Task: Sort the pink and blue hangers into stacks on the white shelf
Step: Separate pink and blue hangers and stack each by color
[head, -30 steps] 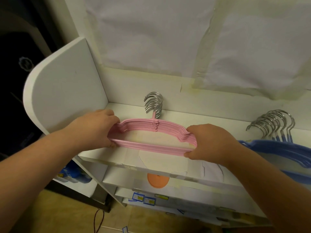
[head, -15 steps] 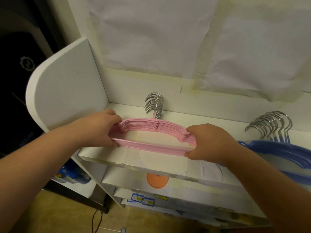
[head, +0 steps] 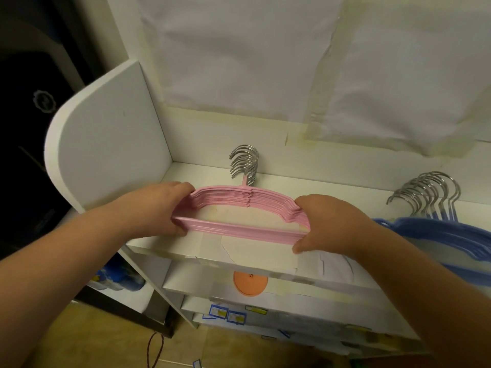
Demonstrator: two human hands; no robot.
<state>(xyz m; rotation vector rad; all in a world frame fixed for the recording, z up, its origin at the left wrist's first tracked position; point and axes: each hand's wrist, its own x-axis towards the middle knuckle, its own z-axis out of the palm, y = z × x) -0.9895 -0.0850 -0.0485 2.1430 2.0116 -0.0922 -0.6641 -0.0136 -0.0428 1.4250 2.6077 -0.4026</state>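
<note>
A stack of several pink hangers (head: pixel 239 229) with metal hooks lies on the top board of the white shelf (head: pixel 207 171), hooks pointing toward the wall. My left hand (head: pixel 164 208) grips the stack's left end, fingers curled over the top. My right hand (head: pixel 326 221) grips the right end, thumb under the bottom bar. A stack of several blue hangers (head: pixel 451 235) with metal hooks lies on the same board at the far right, partly cut off by the frame edge and my right forearm.
The shelf's rounded white side panel (head: pixel 106 144) rises at the left. Taped white paper (head: pixel 265 62) covers the wall behind. Lower boards hold an orange disc (head: pixel 249 284) and labelled items. Blue-and-white packages (head: pixel 117 277) sit lower left.
Both hands keep their hold on the pink stack, which stays in about the same place on the shelf. Nothing else has moved.
</note>
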